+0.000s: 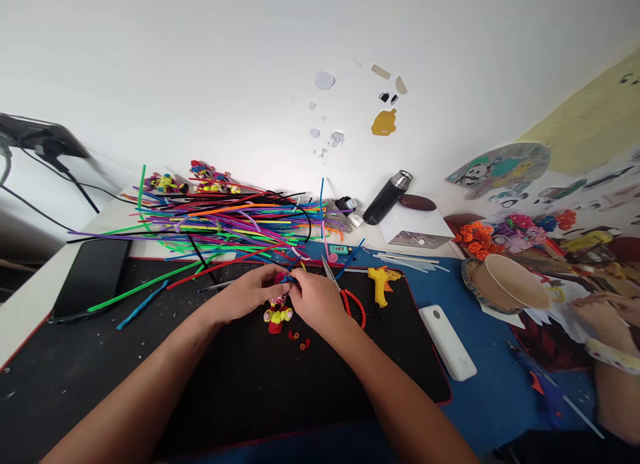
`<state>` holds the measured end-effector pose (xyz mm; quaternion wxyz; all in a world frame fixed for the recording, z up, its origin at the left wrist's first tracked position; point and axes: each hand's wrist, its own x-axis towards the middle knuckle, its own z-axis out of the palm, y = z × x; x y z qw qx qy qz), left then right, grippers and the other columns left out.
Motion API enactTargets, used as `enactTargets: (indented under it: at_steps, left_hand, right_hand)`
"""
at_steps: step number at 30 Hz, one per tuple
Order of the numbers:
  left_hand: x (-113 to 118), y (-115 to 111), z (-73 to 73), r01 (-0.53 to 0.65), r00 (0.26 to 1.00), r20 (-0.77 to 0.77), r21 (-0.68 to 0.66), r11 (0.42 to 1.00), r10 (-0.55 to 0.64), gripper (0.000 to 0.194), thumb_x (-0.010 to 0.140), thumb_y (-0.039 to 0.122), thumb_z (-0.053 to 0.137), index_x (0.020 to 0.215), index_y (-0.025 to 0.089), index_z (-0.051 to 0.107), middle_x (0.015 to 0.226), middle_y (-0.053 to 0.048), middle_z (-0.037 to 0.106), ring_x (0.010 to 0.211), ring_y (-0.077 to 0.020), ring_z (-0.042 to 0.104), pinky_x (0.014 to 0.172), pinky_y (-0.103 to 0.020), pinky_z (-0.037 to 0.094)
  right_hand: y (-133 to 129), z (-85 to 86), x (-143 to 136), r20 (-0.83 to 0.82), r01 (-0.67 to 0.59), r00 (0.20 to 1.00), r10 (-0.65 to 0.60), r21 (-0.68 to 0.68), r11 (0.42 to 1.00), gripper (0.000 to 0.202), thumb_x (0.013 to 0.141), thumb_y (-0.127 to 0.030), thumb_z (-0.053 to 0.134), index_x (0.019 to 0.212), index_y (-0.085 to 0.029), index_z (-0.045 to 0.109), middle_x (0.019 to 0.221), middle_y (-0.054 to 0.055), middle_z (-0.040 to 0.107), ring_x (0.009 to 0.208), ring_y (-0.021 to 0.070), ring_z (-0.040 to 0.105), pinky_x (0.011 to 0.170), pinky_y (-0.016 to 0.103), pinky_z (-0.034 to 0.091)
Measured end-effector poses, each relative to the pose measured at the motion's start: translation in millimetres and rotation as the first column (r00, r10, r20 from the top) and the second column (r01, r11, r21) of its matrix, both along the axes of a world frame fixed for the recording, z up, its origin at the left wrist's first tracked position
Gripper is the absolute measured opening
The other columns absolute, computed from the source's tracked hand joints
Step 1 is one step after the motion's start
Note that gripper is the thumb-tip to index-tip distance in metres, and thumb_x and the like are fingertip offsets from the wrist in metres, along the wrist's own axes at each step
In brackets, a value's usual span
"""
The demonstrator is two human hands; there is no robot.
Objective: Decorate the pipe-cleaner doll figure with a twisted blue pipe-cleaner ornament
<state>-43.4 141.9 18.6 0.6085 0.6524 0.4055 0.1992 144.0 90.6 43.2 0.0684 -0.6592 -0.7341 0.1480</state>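
My left hand [250,292] and my right hand [316,303] meet over the black mat, fingers closed at the head of a small pipe-cleaner figure [276,316]. The figure has a yellow middle, a red lower part and pink at the top. A blue pipe-cleaner piece [289,279] shows between the fingertips of my right hand. My fingers hide most of the figure's top. Small red and orange curled bits [304,345] lie on the mat just below. Scissors with red handles [358,309] lie close to my right hand, partly behind it.
A heap of coloured pipe cleaners [235,217] lies along the wall. A phone [93,277] is at the left; a yellow glue gun [383,285], a white power bank [447,342] and a black flask [387,199] are to the right. Another person's hands [600,314] are at the far right beside a bowl [517,281].
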Motion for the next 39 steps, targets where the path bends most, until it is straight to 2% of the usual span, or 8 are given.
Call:
enactTargets:
  at_steps: [4, 10, 13, 18, 25, 29, 32, 39]
  left_hand:
    - [-1.8, 2.6, 1.9, 0.013, 1.000, 0.024, -0.065, 0.998, -0.012, 0.055, 0.083, 0.064, 0.075, 0.115, 0.020, 0.071, 0.111, -0.007, 0.075, 0.103, -0.0284, 0.067, 0.090, -0.039, 0.053]
    - [-3.3, 3.9, 3.2, 0.029, 0.999, 0.017, -0.123, 0.992, -0.028, 0.057, 0.082, 0.064, 0.076, 0.116, 0.019, 0.071, 0.105, -0.006, 0.073, 0.090, -0.0245, 0.065, 0.074, -0.033, 0.050]
    - [-3.6, 4.3, 6.4, 0.040, 0.999, 0.037, -0.149, 0.988, -0.035, 0.055, 0.082, 0.063, 0.077, 0.115, 0.020, 0.072, 0.104, -0.006, 0.072, 0.089, -0.0242, 0.064, 0.072, -0.032, 0.050]
    - [-4.1, 4.8, 11.4, 0.041, 0.998, 0.043, -0.152, 0.988, -0.035, 0.055, 0.082, 0.062, 0.078, 0.114, 0.019, 0.072, 0.100, -0.005, 0.071, 0.085, -0.0220, 0.062, 0.072, -0.031, 0.049]
    - [-3.4, 3.7, 6.9, 0.036, 0.999, 0.030, -0.151, 0.988, -0.032, 0.057, 0.082, 0.066, 0.077, 0.114, 0.019, 0.071, 0.104, -0.006, 0.071, 0.090, -0.0234, 0.063, 0.072, -0.031, 0.050]
    - [-3.5, 4.0, 5.9, 0.040, 0.999, 0.031, -0.138, 0.990, -0.036, 0.058, 0.083, 0.066, 0.076, 0.116, 0.019, 0.070, 0.103, -0.006, 0.070, 0.089, -0.0231, 0.063, 0.072, -0.032, 0.050]
    - [-3.9, 4.4, 7.3, 0.028, 0.999, 0.021, -0.134, 0.991, -0.026, 0.057, 0.082, 0.066, 0.076, 0.114, 0.019, 0.071, 0.100, -0.005, 0.070, 0.085, -0.0224, 0.063, 0.071, -0.032, 0.050]
    - [-4.1, 4.4, 7.7, 0.003, 1.000, 0.028, -0.132, 0.991, 0.001, 0.055, 0.081, 0.063, 0.077, 0.115, 0.020, 0.074, 0.096, -0.004, 0.071, 0.081, -0.0214, 0.062, 0.070, -0.032, 0.050]
  right_hand:
    - [-1.5, -2.1, 6.1, -0.137, 0.013, 0.990, -0.014, -0.007, 1.000, 0.021, 0.103, -0.031, 0.059, 0.118, -0.027, 0.073, 0.091, 0.001, 0.081, 0.085, 0.0214, 0.074, 0.067, 0.030, 0.037]
    - [-2.9, -2.3, 13.4, -0.309, 0.018, 0.950, -0.034, -0.056, 0.998, 0.020, 0.101, -0.030, 0.065, 0.118, -0.026, 0.075, 0.088, -0.001, 0.079, 0.075, 0.0175, 0.069, 0.064, 0.028, 0.037]
    - [-3.5, -1.1, 13.1, -0.291, 0.026, 0.956, -0.038, -0.048, 0.999, 0.019, 0.102, -0.030, 0.064, 0.117, -0.027, 0.074, 0.090, -0.001, 0.079, 0.077, 0.0180, 0.069, 0.065, 0.028, 0.038]
    - [-5.0, -1.1, 10.6, -0.138, -0.024, 0.990, 0.023, -0.009, 1.000, 0.017, 0.104, -0.029, 0.059, 0.112, -0.027, 0.074, 0.099, 0.003, 0.080, 0.090, 0.0216, 0.073, 0.070, 0.030, 0.039]
    - [-5.1, -3.2, 8.3, -0.076, -0.058, 0.995, 0.057, -0.006, 0.998, 0.017, 0.105, -0.028, 0.058, 0.112, -0.026, 0.073, 0.101, 0.004, 0.080, 0.095, 0.0231, 0.075, 0.072, 0.030, 0.039]
    - [-4.6, -1.3, 7.4, -0.125, -0.056, 0.991, 0.054, -0.013, 0.998, 0.019, 0.104, -0.027, 0.058, 0.116, -0.026, 0.074, 0.103, 0.004, 0.081, 0.096, 0.0223, 0.074, 0.076, 0.030, 0.041]
    - [-6.2, -2.4, 9.3, -0.223, -0.048, 0.974, 0.044, -0.014, 0.999, 0.021, 0.103, -0.028, 0.060, 0.118, -0.026, 0.074, 0.098, 0.002, 0.081, 0.090, 0.0207, 0.074, 0.076, 0.029, 0.043]
    - [-9.5, -11.5, 16.6, -0.413, 0.046, 0.909, -0.059, -0.040, 0.998, 0.023, 0.101, -0.032, 0.063, 0.122, -0.028, 0.075, 0.095, -0.001, 0.080, 0.078, 0.0163, 0.070, 0.071, 0.026, 0.045]
